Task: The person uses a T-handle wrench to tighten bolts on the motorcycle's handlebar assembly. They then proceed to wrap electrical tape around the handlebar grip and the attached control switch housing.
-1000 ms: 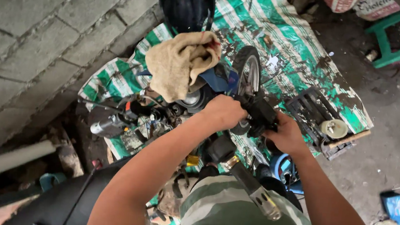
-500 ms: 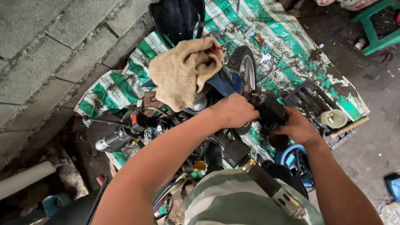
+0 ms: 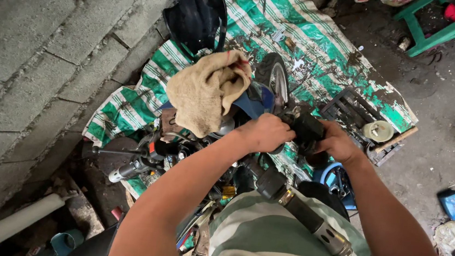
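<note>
hands unmoved | left hand (image 3: pixel 265 132), right hand (image 3: pixel 337 143) grip black part (image 3: pixel 307 130)

A small black motorcycle part (image 3: pixel 307 130), dark and grimy, sits gripped between the left hand (image 3: pixel 266 132) and the right hand (image 3: pixel 337 143), just above the stripped motorcycle's front end. Fingers cover most of it, so its exact shape cannot be told. It lies roughly level.
</note>
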